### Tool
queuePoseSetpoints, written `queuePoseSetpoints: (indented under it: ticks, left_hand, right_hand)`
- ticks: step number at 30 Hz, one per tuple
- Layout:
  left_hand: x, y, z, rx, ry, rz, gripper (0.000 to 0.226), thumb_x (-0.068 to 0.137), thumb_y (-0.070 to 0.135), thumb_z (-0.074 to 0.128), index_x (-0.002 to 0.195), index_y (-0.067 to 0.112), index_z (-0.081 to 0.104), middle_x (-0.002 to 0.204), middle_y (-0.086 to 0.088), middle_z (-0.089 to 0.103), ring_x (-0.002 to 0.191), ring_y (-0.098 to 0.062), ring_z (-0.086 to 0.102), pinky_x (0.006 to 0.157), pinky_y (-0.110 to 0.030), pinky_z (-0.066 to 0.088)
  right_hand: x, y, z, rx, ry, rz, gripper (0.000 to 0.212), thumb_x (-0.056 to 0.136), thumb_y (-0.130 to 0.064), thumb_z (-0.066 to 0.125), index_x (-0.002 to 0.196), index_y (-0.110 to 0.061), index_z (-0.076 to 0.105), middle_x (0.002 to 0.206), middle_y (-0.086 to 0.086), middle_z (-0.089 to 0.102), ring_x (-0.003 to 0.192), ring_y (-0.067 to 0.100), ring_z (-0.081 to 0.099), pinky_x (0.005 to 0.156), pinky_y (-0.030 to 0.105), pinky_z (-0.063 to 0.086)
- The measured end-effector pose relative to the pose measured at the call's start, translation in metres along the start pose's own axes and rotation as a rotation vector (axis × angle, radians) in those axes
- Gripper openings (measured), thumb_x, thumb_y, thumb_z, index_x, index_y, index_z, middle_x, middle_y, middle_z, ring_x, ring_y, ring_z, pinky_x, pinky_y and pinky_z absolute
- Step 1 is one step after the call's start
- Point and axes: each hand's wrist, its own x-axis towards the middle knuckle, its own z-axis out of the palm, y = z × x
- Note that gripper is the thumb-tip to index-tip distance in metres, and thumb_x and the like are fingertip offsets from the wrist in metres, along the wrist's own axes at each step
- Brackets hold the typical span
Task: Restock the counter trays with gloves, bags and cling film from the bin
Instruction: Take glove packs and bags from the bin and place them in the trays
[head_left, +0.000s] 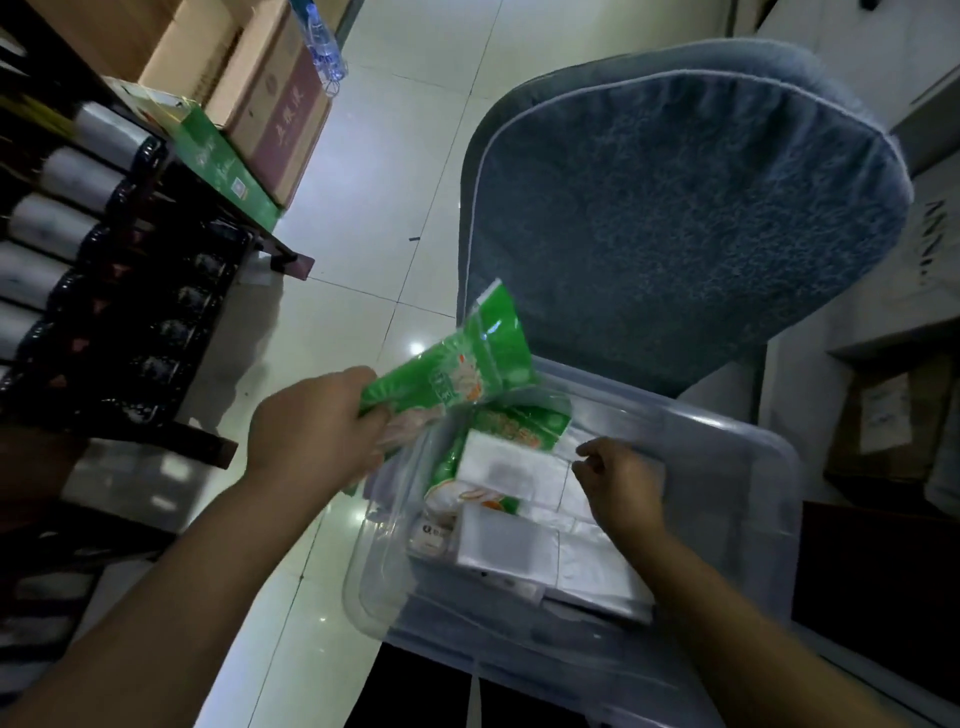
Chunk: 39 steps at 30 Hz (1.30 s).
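A clear plastic bin (748, 499) sits on a chair and holds green packets (498, 431) and white stacks of plastic bags (509, 540). My left hand (311, 426) grips a green glove packet (457, 369) and holds it above the bin's left rim. My right hand (618, 478) hovers inside the bin over the white bags, fingers loosely curled with nothing in them. On the left, a dark counter tray (171, 322) holds several rolls of cling film (67, 176).
A blue cushioned chair back (685, 208) rises behind the bin. Cardboard boxes (265, 98) and a green box (223, 161) sit on the counter's far end. White tiled floor (395, 156) lies between counter and chair. More boxes (883, 415) stand at the right.
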Motion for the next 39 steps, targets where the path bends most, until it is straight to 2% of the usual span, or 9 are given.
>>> queuePoseSetpoints:
  ticks: [6, 9, 13, 17, 21, 25, 30, 32, 39]
  left_hand:
    - [0.007, -0.025, 0.019, -0.137, 0.135, -0.096, 0.016, 0.080, 0.022, 0.057, 0.068, 0.024, 0.045, 0.050, 0.006, 0.042, 0.054, -0.029, 0.047, 0.047, -0.028, 0.032]
    - [0.010, -0.037, 0.028, -0.152, 0.175, -0.111, 0.010, 0.080, 0.026, 0.057, 0.074, 0.022, 0.051, 0.050, 0.007, 0.042, 0.054, -0.026, 0.045, 0.046, -0.027, 0.031]
    - [0.016, -0.047, 0.034, -0.210, 0.193, -0.123, 0.013, 0.079, 0.033, 0.054, 0.084, 0.022, 0.058, 0.056, 0.005, 0.050, 0.060, -0.026, 0.052, 0.053, -0.033, 0.044]
    - [0.018, -0.047, 0.035, -0.264, 0.164, -0.109, 0.009, 0.080, 0.029, 0.055, 0.083, 0.021, 0.056, 0.063, 0.000, 0.058, 0.063, -0.028, 0.056, 0.057, -0.037, 0.049]
    - [0.013, -0.042, 0.030, -0.240, 0.147, -0.055, 0.004, 0.080, 0.026, 0.055, 0.082, 0.024, 0.054, 0.064, 0.001, 0.058, 0.062, -0.028, 0.056, 0.054, -0.034, 0.046]
    - [0.010, -0.035, 0.019, -0.217, 0.147, -0.028, 0.006, 0.081, 0.026, 0.056, 0.085, 0.022, 0.057, 0.063, 0.002, 0.056, 0.060, -0.026, 0.055, 0.052, -0.033, 0.045]
    - [0.006, -0.025, -0.001, -0.338, 0.102, -0.076, 0.005, 0.081, 0.026, 0.059, 0.085, 0.024, 0.059, 0.067, -0.001, 0.063, 0.064, -0.028, 0.059, 0.058, -0.039, 0.052]
    - [0.006, -0.019, -0.012, -0.399, 0.093, -0.100, 0.004, 0.079, 0.025, 0.060, 0.078, 0.025, 0.057, 0.064, 0.000, 0.061, 0.064, -0.027, 0.058, 0.058, -0.038, 0.050]
    - [0.012, 0.026, -0.062, -0.502, 0.061, -0.080, 0.006, 0.082, 0.024, 0.060, 0.079, 0.019, 0.057, 0.072, -0.005, 0.060, 0.072, -0.029, 0.057, 0.063, -0.034, 0.043]
  right_hand:
    - [0.046, 0.010, 0.068, 0.141, -0.134, 0.217, 0.036, 0.086, -0.011, 0.062, 0.120, -0.002, 0.055, 0.120, 0.019, 0.061, 0.098, 0.034, 0.061, 0.080, 0.034, 0.047]
    - [0.069, 0.002, 0.094, 0.373, -0.041, 0.364, 0.036, 0.083, -0.002, 0.061, 0.118, -0.004, 0.051, 0.115, 0.021, 0.062, 0.098, 0.037, 0.060, 0.082, 0.041, 0.050]
    - [0.084, -0.007, 0.113, 0.553, 0.156, 0.498, 0.043, 0.082, -0.004, 0.066, 0.122, -0.006, 0.050, 0.121, 0.015, 0.060, 0.106, 0.030, 0.057, 0.088, 0.026, 0.043]
    - [0.083, -0.009, 0.117, 0.567, 0.147, 0.566, 0.035, 0.085, -0.006, 0.065, 0.119, -0.003, 0.057, 0.116, 0.017, 0.063, 0.105, 0.033, 0.059, 0.090, 0.029, 0.046]
    - [0.076, -0.011, 0.104, 0.400, 0.110, 0.490, 0.023, 0.090, -0.013, 0.056, 0.104, -0.001, 0.069, 0.085, 0.014, 0.064, 0.079, 0.028, 0.057, 0.071, 0.032, 0.044]
    - [0.057, -0.027, 0.075, 0.312, 0.153, 0.316, 0.017, 0.090, -0.010, 0.053, 0.099, -0.006, 0.068, 0.095, 0.017, 0.068, 0.087, 0.034, 0.061, 0.076, 0.036, 0.048]
    - [-0.004, -0.055, 0.026, 0.483, 0.253, 0.089, 0.021, 0.093, -0.008, 0.048, 0.077, -0.021, 0.054, 0.065, -0.003, 0.053, 0.061, 0.011, 0.048, 0.054, 0.028, 0.037]
    - [-0.028, -0.064, -0.002, 0.512, 0.320, 0.008, 0.028, 0.092, -0.007, 0.049, 0.071, -0.025, 0.051, 0.061, -0.008, 0.049, 0.053, 0.001, 0.044, 0.048, 0.014, 0.034]
    - [-0.082, -0.116, -0.127, 0.629, 0.496, -0.262, 0.026, 0.092, 0.004, 0.047, 0.077, -0.017, 0.050, 0.068, -0.008, 0.051, 0.059, -0.009, 0.048, 0.052, 0.005, 0.036]
